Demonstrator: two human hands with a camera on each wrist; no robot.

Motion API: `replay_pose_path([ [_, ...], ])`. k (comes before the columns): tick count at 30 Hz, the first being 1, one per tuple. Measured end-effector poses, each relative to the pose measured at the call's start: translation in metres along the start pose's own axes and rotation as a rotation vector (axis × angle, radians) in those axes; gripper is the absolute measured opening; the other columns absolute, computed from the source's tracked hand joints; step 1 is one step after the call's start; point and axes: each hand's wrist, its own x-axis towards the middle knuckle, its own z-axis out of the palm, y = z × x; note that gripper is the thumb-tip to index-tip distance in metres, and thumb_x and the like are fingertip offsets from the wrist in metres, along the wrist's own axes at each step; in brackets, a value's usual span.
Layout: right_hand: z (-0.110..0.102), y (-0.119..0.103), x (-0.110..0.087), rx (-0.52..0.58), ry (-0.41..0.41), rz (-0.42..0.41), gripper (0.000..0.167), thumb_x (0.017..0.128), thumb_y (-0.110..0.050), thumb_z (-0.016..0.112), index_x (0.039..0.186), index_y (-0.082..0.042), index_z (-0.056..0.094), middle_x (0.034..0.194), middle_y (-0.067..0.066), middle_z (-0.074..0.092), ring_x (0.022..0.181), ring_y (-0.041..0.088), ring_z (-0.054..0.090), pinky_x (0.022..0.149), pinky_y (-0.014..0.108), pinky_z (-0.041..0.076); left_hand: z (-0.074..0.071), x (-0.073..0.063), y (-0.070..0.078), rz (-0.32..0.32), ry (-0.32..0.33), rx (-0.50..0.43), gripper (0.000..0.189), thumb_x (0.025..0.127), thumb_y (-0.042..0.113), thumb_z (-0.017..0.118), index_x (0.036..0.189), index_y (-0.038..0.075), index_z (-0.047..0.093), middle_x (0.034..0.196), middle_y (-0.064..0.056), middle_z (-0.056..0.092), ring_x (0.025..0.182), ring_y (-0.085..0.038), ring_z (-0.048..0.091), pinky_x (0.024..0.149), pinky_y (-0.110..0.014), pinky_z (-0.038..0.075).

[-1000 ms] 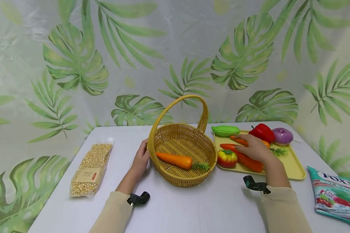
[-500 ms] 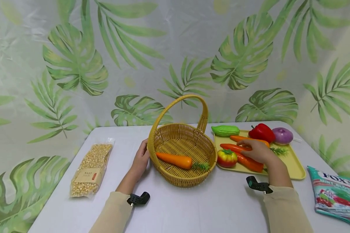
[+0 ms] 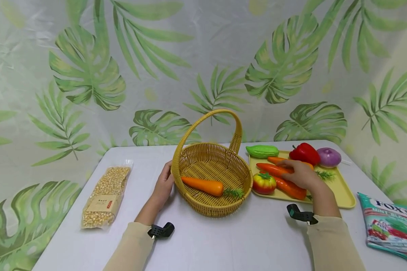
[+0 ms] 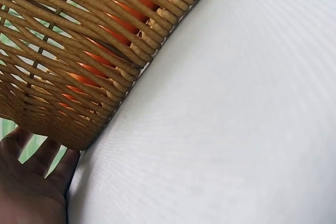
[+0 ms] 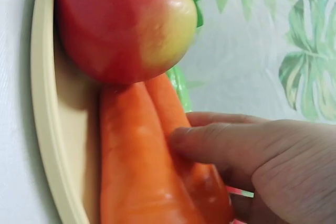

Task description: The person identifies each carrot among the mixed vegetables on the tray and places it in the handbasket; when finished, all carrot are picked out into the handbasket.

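Note:
My left hand [image 3: 164, 184] rests on the left side of a round wicker basket [image 3: 190, 201] with a tall handle; its fingers lie fairly straight against the weave in the left wrist view. Inside the basket is one carrot [image 3: 203, 186] with a green top. Over the yellow tray [image 3: 346, 195], my right hand [image 3: 302, 175] pinches the middle carrot [image 3: 271, 169] between thumb and fingers. The front carrot [image 5: 136, 156] lies right against it, and another carrot [image 3: 274, 160] is behind. A red-and-yellow tomato [image 3: 264, 183] sits by their tips.
Along the tray's back are a green bitter melon [image 3: 262, 151], a red bell pepper [image 3: 305, 153] and a purple onion [image 3: 329, 157]. A bag of corn kernels [image 3: 105, 199] lies at left, a Fox's candy bag [image 3: 391, 226] at right. A patterned curtain hangs behind.
My right hand has drawn back a little toward the right and lowered onto the middle carrot, whose tip has risen slightly. The left hand and basket have stayed put.

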Motion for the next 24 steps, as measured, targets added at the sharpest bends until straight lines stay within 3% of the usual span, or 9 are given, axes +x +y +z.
replay_pose_path([
  [13, -0.015, -0.021, -0.002, 0.018, 0.115, -0.073, 0.046, 0.097, -0.031, 0.063, 0.139, -0.011, 0.058, 0.133, 0.022, 0.062, 0.122, 0.045, 0.053, 0.101, 0.064, 0.044, -0.001, 0.000, -0.002, 0.005, 0.006, -0.006, 0.043, 0.106, 0.028, 0.046, 0.146, 0.016, 0.042, 0.155, -0.006, 0.042, 0.148, -0.020, 0.032, 0.124, -0.047, 0.023],
  [19, -0.020, -0.039, -0.007, 0.056, 0.102, -0.102, 0.049, 0.098, -0.043, 0.060, 0.139, -0.017, 0.058, 0.132, 0.015, 0.064, 0.118, 0.037, 0.055, 0.097, 0.059, 0.048, -0.001, 0.001, -0.002, 0.001, 0.006, -0.010, 0.041, 0.106, 0.028, 0.045, 0.146, 0.019, 0.043, 0.155, -0.005, 0.042, 0.148, -0.019, 0.032, 0.124, -0.046, 0.023],
  [24, -0.017, -0.053, -0.008, 0.077, 0.092, -0.141, 0.043, 0.097, -0.046, 0.061, 0.135, -0.025, 0.061, 0.130, 0.007, 0.066, 0.111, 0.028, 0.058, 0.090, 0.046, 0.051, 0.000, 0.001, -0.002, 0.005, 0.002, -0.017, 0.042, 0.106, 0.028, 0.045, 0.147, 0.018, 0.043, 0.156, -0.006, 0.041, 0.148, -0.020, 0.031, 0.125, -0.047, 0.022],
])
